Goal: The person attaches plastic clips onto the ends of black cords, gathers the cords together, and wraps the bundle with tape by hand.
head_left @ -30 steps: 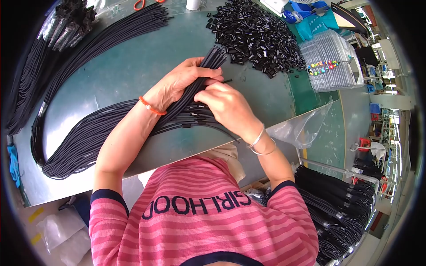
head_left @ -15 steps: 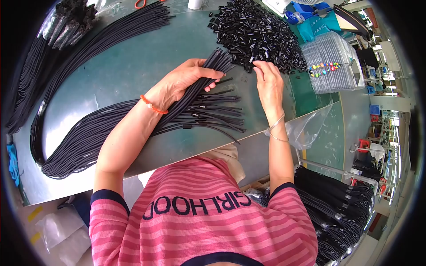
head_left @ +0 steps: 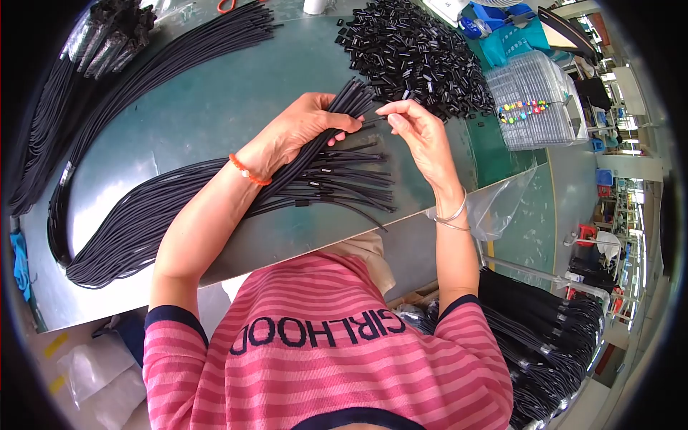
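My left hand [head_left: 315, 122] is wrapped round a bundle of thin black cables [head_left: 351, 97], whose ends fan out past the thumb. Just right of it, my right hand [head_left: 419, 132] pinches with thumb and forefinger at the tip of one cable that sticks out of the bundle. Whether a small black piece is also between those fingertips is too small to tell. Below the left hand more cables [head_left: 136, 233] lie along the table, several with a small black label sleeve [head_left: 314, 184] near the end.
A heap of small black sleeves [head_left: 416, 57] lies beyond my hands. Another long cable bundle [head_left: 165, 57] curves along the table [head_left: 215, 107] at the left. Clear plastic boxes [head_left: 534, 100] stand at the right. More black cables [head_left: 545, 344] hang on a rack beside me.
My right hand has moved left from the edge of the sleeve heap to a cable end beside the left hand. The left hand has barely moved.
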Available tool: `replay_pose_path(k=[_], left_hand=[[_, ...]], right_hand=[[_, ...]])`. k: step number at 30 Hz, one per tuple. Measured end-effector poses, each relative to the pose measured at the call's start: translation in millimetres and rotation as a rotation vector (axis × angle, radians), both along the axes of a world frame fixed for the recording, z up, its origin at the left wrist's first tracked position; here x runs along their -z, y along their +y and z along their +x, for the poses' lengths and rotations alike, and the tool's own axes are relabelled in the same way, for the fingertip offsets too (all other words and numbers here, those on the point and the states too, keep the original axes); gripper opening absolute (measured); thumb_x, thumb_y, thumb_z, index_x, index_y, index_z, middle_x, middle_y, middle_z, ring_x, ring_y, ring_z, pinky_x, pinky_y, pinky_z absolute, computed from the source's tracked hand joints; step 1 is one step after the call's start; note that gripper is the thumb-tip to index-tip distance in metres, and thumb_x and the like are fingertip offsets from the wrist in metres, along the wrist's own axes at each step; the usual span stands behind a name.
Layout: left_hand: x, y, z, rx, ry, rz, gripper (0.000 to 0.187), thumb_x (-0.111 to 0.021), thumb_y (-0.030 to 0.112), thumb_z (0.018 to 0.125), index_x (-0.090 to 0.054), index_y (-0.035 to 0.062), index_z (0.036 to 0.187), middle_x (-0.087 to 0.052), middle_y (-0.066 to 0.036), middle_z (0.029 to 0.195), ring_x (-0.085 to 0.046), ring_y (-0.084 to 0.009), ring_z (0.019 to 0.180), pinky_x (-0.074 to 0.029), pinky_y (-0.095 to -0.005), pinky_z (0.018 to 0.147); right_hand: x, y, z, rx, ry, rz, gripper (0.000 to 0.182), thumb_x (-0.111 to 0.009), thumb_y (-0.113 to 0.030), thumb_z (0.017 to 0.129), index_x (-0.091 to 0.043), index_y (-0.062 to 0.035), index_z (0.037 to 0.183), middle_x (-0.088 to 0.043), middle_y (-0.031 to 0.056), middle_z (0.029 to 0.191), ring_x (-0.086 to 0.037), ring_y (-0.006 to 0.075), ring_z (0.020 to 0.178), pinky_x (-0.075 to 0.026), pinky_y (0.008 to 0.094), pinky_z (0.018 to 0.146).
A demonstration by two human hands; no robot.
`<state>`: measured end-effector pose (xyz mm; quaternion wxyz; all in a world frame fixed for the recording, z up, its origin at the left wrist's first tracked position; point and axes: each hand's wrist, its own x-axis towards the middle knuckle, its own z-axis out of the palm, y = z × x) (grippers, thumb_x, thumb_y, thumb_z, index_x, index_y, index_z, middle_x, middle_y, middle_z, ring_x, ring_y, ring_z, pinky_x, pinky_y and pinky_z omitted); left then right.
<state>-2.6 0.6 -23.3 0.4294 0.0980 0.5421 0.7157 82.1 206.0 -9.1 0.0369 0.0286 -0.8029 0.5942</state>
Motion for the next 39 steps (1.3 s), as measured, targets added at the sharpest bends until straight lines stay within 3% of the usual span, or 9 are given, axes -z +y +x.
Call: replay_pose_path(k=[1,4,9,13,15,28,31,36,39], left_hand=[[0.9,0.5,0.4,0.0,0.0,0.002,0.017,-0.075,0.004,0.077,-0.066,-0.0004,0.091,-0.065,-0.003,0.078,-0.056,-0.0066,0.062,-0.044,-0.0198,0.053],[5.5,1.7,1.6,0.003,-0.052,0.081,0.017,-0.074,0.006,0.079,-0.066,0.0,0.092,-0.063,-0.002,0.077,-0.056,-0.0063,0.062,-0.044,-0.0196,0.053],[3.4,-1.8,-0.6,0.007,-0.137,0.093,0.017,-0.073,0.008,0.081,-0.064,0.0005,0.094,-0.061,-0.001,0.077,-0.056,-0.0066,0.063,-0.045,-0.0198,0.054],[5.1,-3.2,-2.1,0.025,-0.075,0.099,0.014,-0.07,0.01,0.085,-0.063,0.0014,0.094,-0.061,0.0,0.079,-0.055,-0.0052,0.066,-0.046,-0.0183,0.059],[2.1,-0.9,-1.3,0.022,-0.1,0.082,0.015,-0.071,0.011,0.084,-0.062,0.0015,0.092,-0.061,-0.002,0.08,-0.056,-0.0072,0.067,-0.047,-0.0194,0.058],[1.1,1.1,2.8,0.037,0.013,0.022,0.019,-0.074,0.008,0.08,-0.062,-0.0012,0.092,-0.061,-0.002,0.079,-0.054,-0.0074,0.066,-0.045,-0.0213,0.055],[1.5,1.2,2.8,0.042,0.036,0.019,0.02,-0.074,0.008,0.08,-0.062,-0.0016,0.093,-0.061,-0.002,0.079,-0.054,-0.0073,0.065,-0.044,-0.0212,0.055],[2.5,2.1,1.4,0.066,0.065,0.003,0.021,-0.074,0.007,0.079,-0.063,-0.0016,0.095,-0.061,-0.002,0.079,-0.054,-0.0073,0.065,-0.044,-0.0214,0.055],[-6.7,0.5,8.0,0.005,-0.003,0.043,0.021,-0.074,0.007,0.079,-0.063,-0.0003,0.095,-0.061,-0.001,0.078,-0.054,-0.0071,0.064,-0.044,-0.0213,0.055]], right_hand=[[-0.2,-0.4,0.6,0.0,0.0,0.002,0.009,-0.061,-0.01,0.095,-0.066,-0.0039,0.1,-0.064,-0.0001,0.095,-0.054,0.0066,0.086,-0.045,0.0251,0.075],[-4.3,-12.6,4.4,-0.072,0.435,0.767,0.008,-0.064,-0.009,0.091,-0.066,-0.0061,0.099,-0.066,0.0036,0.09,-0.058,0.0105,0.084,-0.046,0.0274,0.074],[-7.6,-54.2,28.2,-0.153,0.48,0.76,0.013,-0.068,-0.008,0.086,-0.065,-0.007,0.098,-0.066,0.008,0.084,-0.061,0.0172,0.075,-0.049,0.0301,0.069],[-2.7,-25.5,20.9,0.041,0.22,0.56,0.015,-0.071,-0.008,0.083,-0.063,-0.0049,0.095,-0.064,0.0095,0.082,-0.06,0.0217,0.065,-0.049,0.0323,0.062],[11.4,5.1,4.8,0.377,0.318,0.82,0.016,-0.072,-0.008,0.083,-0.062,-0.0044,0.095,-0.065,0.0089,0.08,-0.06,0.0217,0.061,-0.049,0.0328,0.059],[31.8,13.1,3.3,0.248,0.291,0.722,0.015,-0.066,-0.004,0.086,-0.062,-0.0031,0.101,-0.064,0.0095,0.091,-0.061,0.0173,0.076,-0.049,0.03,0.068],[16.1,-1.6,3.5,0.137,-0.058,-0.084,0.016,-0.069,-0.008,0.084,-0.061,-0.0044,0.097,-0.063,0.0094,0.088,-0.06,0.0249,0.076,-0.049,0.0325,0.068],[3.9,-3.1,1.8,0.033,-0.028,-0.057,0.018,-0.068,-0.004,0.086,-0.062,-0.001,0.102,-0.064,0.0052,0.092,-0.062,0.0131,0.08,-0.051,0.0287,0.073],[-6.4,-27.0,11.2,0.018,0.288,0.657,0.016,-0.068,-0.002,0.085,-0.063,0.0001,0.1,-0.066,0.0042,0.093,-0.065,0.0115,0.082,-0.052,0.028,0.074]])
